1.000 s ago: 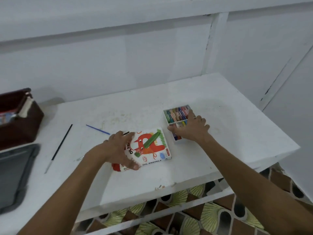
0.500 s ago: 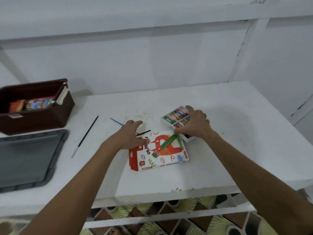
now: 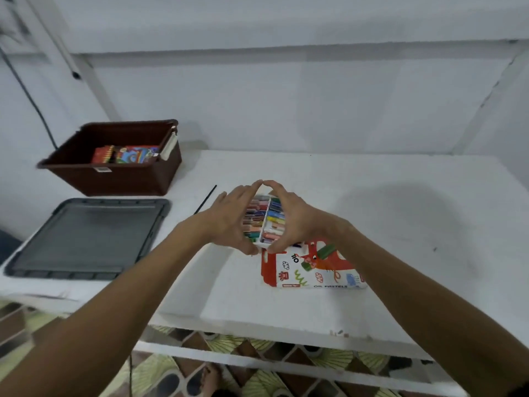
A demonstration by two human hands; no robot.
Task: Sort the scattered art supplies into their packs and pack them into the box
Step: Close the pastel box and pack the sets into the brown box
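A white tray of coloured oil pastels (image 3: 264, 217) is held above the white table between both hands. My left hand (image 3: 232, 217) grips its left side and my right hand (image 3: 294, 217) grips its right side; the fingertips meet at the far end. Just below the tray lies the oil pastels pack sleeve (image 3: 312, 267), white and red with a cartoon animal, flat on the table. The brown box (image 3: 114, 173) stands at the back left with colourful packs inside.
A dark grey lid (image 3: 86, 239) lies flat in front of the brown box. A thin black paintbrush (image 3: 206, 197) lies on the table behind my left hand. The table's front edge (image 3: 257, 319) runs below the sleeve, with patterned floor beneath.
My left hand left the pack sleeve and joined my right hand on the pastel tray. The tray moved left and now sits above the sleeve's left end. The camera turned left.
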